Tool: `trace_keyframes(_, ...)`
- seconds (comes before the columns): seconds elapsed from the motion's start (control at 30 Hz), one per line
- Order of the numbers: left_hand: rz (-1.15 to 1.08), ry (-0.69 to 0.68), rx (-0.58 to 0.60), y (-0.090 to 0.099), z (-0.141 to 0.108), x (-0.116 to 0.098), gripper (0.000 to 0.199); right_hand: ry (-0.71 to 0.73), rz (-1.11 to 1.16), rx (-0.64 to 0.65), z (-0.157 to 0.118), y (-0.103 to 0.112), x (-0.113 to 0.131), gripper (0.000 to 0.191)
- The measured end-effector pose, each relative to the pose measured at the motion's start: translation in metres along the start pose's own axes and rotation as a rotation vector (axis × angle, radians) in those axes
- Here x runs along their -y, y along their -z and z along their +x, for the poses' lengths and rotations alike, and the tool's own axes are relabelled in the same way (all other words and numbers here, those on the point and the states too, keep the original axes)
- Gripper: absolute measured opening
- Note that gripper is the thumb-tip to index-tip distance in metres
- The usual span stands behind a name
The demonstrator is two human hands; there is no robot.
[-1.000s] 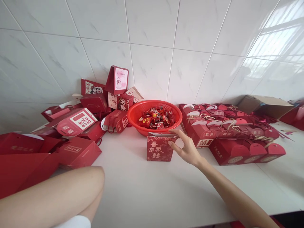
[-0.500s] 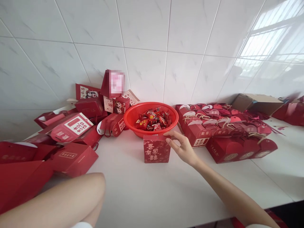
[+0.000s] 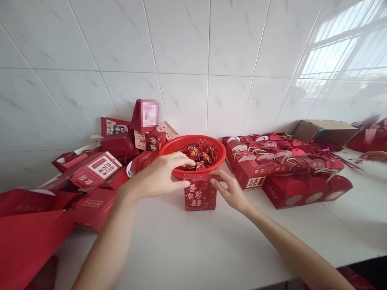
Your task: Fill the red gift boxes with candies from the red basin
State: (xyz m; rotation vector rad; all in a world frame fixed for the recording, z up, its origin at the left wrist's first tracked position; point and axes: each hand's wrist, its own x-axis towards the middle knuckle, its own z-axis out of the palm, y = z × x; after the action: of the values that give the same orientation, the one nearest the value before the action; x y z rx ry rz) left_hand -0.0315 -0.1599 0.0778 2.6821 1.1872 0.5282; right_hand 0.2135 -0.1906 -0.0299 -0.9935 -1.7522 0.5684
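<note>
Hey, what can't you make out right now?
All in the head view:
Inside the small box: hidden by its front.
Near left rim of the red basin: behind the left hand.
Pink panel on topmost box: pixelated.
Other person's hand: cut off by right edge.

At the center of the frame, an upright red gift box (image 3: 198, 199) with pale Chinese characters stands on a white table (image 3: 181, 249). The right hand (image 3: 231, 190) pinches its upper right edge; the left hand (image 3: 161, 174), thumb and fingers apart, reaches its upper left corner. Just behind, a red plastic colander (image 3: 169, 149) holds wrapped candies (image 3: 201, 155). Red boxes (image 3: 89, 171) pile up at left; rope-handled boxes (image 3: 250, 173) line the right. Another person's hand (image 3: 375, 156) shows at the right edge.
</note>
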Motion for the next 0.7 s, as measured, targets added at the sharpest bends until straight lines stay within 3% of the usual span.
trace_keyframes(0.1,-0.029,0.018,0.176,-0.013,0.012,0.003,0.034,-0.006,0.031,0.008,0.0,-0.001,-0.003,0.023)
trace_keyframes(0.23,-0.053,0.074,0.284,-0.025,0.021,0.012,0.034,-0.026,0.058,0.028,-0.002,-0.002,-0.007,0.021)
trace_keyframes(0.3,-0.104,0.078,0.303,-0.025,0.021,0.015,0.041,-0.036,0.068,0.034,-0.003,-0.002,-0.009,0.021)
trace_keyframes(0.53,-0.154,0.012,0.246,-0.026,0.022,0.01,0.031,-0.041,0.054,0.025,-0.007,-0.003,-0.005,0.025)
trace_keyframes(0.63,-0.214,-0.058,0.283,-0.025,0.021,0.007,0.034,0.004,-0.057,0.012,-0.019,0.016,0.014,0.024)
trace_keyframes(0.7,-0.261,-0.067,0.263,-0.021,0.019,0.008,0.04,0.078,-0.174,-0.024,-0.037,0.046,0.034,0.019)
